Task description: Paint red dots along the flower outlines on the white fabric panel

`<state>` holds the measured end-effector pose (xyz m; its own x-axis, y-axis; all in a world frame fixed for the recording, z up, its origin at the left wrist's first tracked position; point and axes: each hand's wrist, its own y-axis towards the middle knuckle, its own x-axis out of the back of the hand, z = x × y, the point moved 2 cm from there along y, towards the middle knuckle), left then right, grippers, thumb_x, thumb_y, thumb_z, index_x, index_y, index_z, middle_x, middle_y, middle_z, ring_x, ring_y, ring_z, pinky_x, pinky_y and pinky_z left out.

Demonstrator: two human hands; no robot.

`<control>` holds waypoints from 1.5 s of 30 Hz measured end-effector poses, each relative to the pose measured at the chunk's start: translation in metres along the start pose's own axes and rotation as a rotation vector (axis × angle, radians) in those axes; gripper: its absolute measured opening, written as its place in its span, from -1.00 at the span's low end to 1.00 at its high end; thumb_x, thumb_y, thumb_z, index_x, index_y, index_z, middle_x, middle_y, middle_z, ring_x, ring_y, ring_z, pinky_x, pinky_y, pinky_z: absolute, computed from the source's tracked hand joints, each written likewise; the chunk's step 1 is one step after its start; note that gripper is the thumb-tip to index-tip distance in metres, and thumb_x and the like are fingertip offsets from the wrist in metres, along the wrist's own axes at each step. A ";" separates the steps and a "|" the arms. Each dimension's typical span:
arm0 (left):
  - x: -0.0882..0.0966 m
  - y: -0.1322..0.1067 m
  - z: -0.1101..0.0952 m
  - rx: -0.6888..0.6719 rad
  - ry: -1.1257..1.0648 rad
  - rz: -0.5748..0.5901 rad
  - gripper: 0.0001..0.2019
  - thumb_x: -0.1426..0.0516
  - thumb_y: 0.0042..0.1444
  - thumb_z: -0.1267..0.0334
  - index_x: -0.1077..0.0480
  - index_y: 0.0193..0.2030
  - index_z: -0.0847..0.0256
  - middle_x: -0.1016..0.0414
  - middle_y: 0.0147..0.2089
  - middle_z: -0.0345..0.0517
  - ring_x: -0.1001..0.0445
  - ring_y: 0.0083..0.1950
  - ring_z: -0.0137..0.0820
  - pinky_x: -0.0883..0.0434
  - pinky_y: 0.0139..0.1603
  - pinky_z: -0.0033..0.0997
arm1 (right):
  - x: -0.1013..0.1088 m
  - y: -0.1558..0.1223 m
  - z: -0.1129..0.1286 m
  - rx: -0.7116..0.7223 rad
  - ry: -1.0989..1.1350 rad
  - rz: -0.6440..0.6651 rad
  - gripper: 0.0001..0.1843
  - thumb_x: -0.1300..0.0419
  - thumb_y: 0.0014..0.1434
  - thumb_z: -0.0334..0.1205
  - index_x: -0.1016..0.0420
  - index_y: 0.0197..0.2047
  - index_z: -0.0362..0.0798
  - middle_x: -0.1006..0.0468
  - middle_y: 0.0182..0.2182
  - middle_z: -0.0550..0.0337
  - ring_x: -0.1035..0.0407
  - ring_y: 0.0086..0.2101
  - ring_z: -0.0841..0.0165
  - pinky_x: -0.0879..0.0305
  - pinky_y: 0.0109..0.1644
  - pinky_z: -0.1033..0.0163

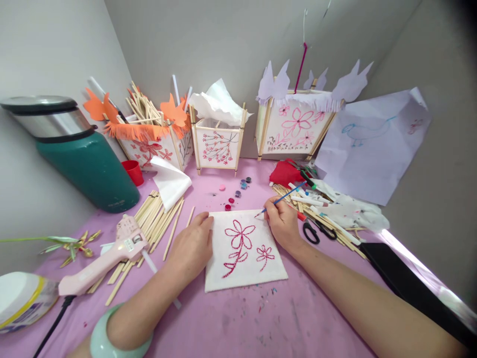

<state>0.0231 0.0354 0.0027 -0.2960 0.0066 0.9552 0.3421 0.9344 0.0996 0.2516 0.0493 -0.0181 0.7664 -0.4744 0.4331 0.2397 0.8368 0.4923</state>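
A white square sheet (244, 268) with two red painted flowers lies on the pink table (231, 323). My left hand (192, 246) rests flat on the sheet's left edge, fingers together and stretched out. My right hand (282, 221) sits at the sheet's upper right corner, pinched on a thin blue paintbrush (283, 197). The brush tip touches down near the sheet's top edge. Small paint pots (235, 195) stand just beyond the sheet.
A pink glue gun (106, 258) and loose wooden sticks (156, 219) lie left. Black scissors (316, 231), markers and more sticks lie right. Three paper lanterns (219, 141) stand at the back, a green flask (85, 159) far left, and a white sheet with a blue drawing (372, 144) against the right wall.
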 end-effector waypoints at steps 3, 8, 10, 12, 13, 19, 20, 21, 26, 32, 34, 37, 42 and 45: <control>0.000 0.000 0.000 0.000 -0.004 -0.004 -0.64 0.13 0.20 0.38 -0.32 0.06 0.27 -0.24 0.24 0.06 -0.38 0.12 -0.17 -0.33 0.12 -0.14 | 0.000 0.000 0.001 0.010 0.005 0.001 -0.79 0.02 0.20 -0.19 -0.29 -0.45 -0.02 -0.32 -0.62 0.32 -0.25 -0.56 0.40 -0.17 -0.40 0.29; -0.001 0.000 0.001 -0.006 -0.003 -0.010 -0.64 0.13 0.20 0.38 -0.33 0.05 0.28 -0.25 0.24 0.08 -0.39 0.11 -0.16 -0.35 0.10 -0.12 | 0.000 0.001 0.000 0.018 -0.005 0.006 -0.78 0.02 0.20 -0.20 -0.28 -0.46 -0.01 -0.30 -0.63 0.32 -0.24 -0.56 0.40 -0.16 -0.40 0.28; 0.000 0.000 0.001 -0.006 -0.001 -0.010 -0.65 0.13 0.20 0.39 -0.33 0.05 0.28 -0.25 0.24 0.07 -0.39 0.11 -0.16 -0.35 0.11 -0.13 | 0.000 0.001 -0.001 0.015 -0.015 0.004 -0.78 0.02 0.20 -0.19 -0.29 -0.45 -0.01 -0.30 -0.63 0.32 -0.25 -0.56 0.40 -0.15 -0.40 0.29; 0.000 0.000 0.001 -0.003 0.000 -0.006 -0.65 0.13 0.20 0.39 -0.33 0.05 0.28 -0.25 0.24 0.06 -0.38 0.11 -0.17 -0.34 0.11 -0.14 | -0.001 0.001 -0.002 0.014 -0.023 0.002 -0.78 0.02 0.20 -0.19 -0.29 -0.45 -0.02 -0.30 -0.64 0.33 -0.24 -0.56 0.40 -0.15 -0.41 0.29; 0.000 0.000 0.001 -0.001 0.001 -0.004 -0.65 0.13 0.20 0.38 -0.33 0.05 0.28 -0.25 0.24 0.07 -0.39 0.11 -0.17 -0.34 0.11 -0.14 | -0.001 0.001 -0.002 0.016 -0.027 0.001 -0.78 0.02 0.20 -0.18 -0.29 -0.45 -0.02 -0.30 -0.64 0.33 -0.25 -0.57 0.41 -0.15 -0.41 0.30; 0.000 0.000 0.000 0.002 -0.005 0.004 -0.65 0.13 0.21 0.37 -0.33 0.06 0.27 -0.24 0.25 0.06 -0.37 0.13 -0.18 -0.33 0.13 -0.15 | -0.001 0.001 -0.001 0.023 -0.038 0.000 -0.78 0.02 0.21 -0.18 -0.29 -0.45 -0.01 -0.31 -0.63 0.33 -0.25 -0.56 0.41 -0.15 -0.40 0.30; 0.000 0.000 0.000 0.001 -0.006 0.004 -0.65 0.13 0.21 0.37 -0.32 0.06 0.27 -0.24 0.25 0.06 -0.37 0.13 -0.18 -0.33 0.13 -0.15 | -0.001 0.001 -0.001 0.024 -0.036 -0.002 -0.78 0.02 0.21 -0.19 -0.29 -0.45 -0.01 -0.31 -0.63 0.33 -0.26 -0.56 0.41 -0.15 -0.40 0.29; 0.000 0.000 0.000 0.000 -0.007 0.004 -0.64 0.14 0.21 0.37 -0.32 0.06 0.28 -0.24 0.25 0.07 -0.37 0.13 -0.17 -0.33 0.13 -0.14 | -0.001 0.001 -0.001 0.025 -0.034 -0.003 -0.78 0.02 0.21 -0.19 -0.29 -0.45 -0.01 -0.31 -0.62 0.33 -0.26 -0.56 0.41 -0.16 -0.39 0.29; -0.001 0.000 0.001 0.004 -0.008 0.002 -0.64 0.13 0.21 0.38 -0.32 0.07 0.29 -0.24 0.25 0.07 -0.37 0.13 -0.16 -0.32 0.13 -0.12 | 0.000 0.001 -0.001 0.021 -0.034 -0.005 -0.79 0.02 0.21 -0.18 -0.30 -0.44 -0.01 -0.32 -0.62 0.32 -0.27 -0.55 0.40 -0.16 -0.39 0.29; -0.001 0.001 0.001 -0.003 -0.010 -0.006 -0.65 0.13 0.20 0.38 -0.33 0.05 0.28 -0.25 0.24 0.08 -0.38 0.12 -0.15 -0.33 0.11 -0.11 | 0.000 0.002 -0.001 0.018 -0.038 -0.007 -0.78 0.02 0.21 -0.18 -0.30 -0.44 -0.01 -0.33 -0.61 0.31 -0.27 -0.54 0.39 -0.18 -0.37 0.28; -0.001 0.001 0.000 -0.003 -0.008 -0.007 -0.65 0.13 0.20 0.38 -0.34 0.05 0.28 -0.25 0.24 0.07 -0.39 0.11 -0.15 -0.34 0.11 -0.11 | 0.000 0.002 -0.001 0.015 -0.038 -0.011 -0.78 0.02 0.21 -0.18 -0.30 -0.44 -0.01 -0.33 -0.61 0.31 -0.28 -0.53 0.39 -0.18 -0.37 0.28; 0.000 0.000 0.000 0.001 -0.001 -0.005 -0.65 0.14 0.20 0.38 -0.34 0.04 0.27 -0.25 0.24 0.06 -0.39 0.11 -0.16 -0.34 0.10 -0.13 | 0.000 0.002 -0.001 0.014 -0.041 -0.021 -0.79 0.01 0.20 -0.19 -0.31 -0.44 -0.01 -0.32 -0.62 0.31 -0.27 -0.54 0.39 -0.17 -0.37 0.28; 0.000 0.000 0.000 0.004 -0.001 -0.003 -0.64 0.13 0.20 0.38 -0.32 0.06 0.27 -0.25 0.24 0.06 -0.38 0.11 -0.17 -0.34 0.11 -0.15 | 0.001 0.002 -0.001 0.027 -0.059 -0.041 -0.79 0.01 0.19 -0.20 -0.32 -0.44 -0.01 -0.33 -0.62 0.31 -0.28 -0.54 0.39 -0.17 -0.36 0.28; 0.000 0.000 0.000 0.003 -0.004 -0.005 -0.64 0.14 0.20 0.38 -0.33 0.06 0.27 -0.25 0.24 0.05 -0.39 0.10 -0.16 -0.35 0.09 -0.14 | 0.001 0.003 -0.001 0.036 -0.078 -0.052 -0.79 0.01 0.19 -0.20 -0.33 -0.44 -0.02 -0.35 -0.62 0.30 -0.29 -0.53 0.38 -0.17 -0.36 0.27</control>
<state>0.0231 0.0358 0.0024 -0.3017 0.0030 0.9534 0.3381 0.9353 0.1041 0.2535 0.0516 -0.0172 0.7044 -0.5383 0.4627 0.2557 0.8005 0.5420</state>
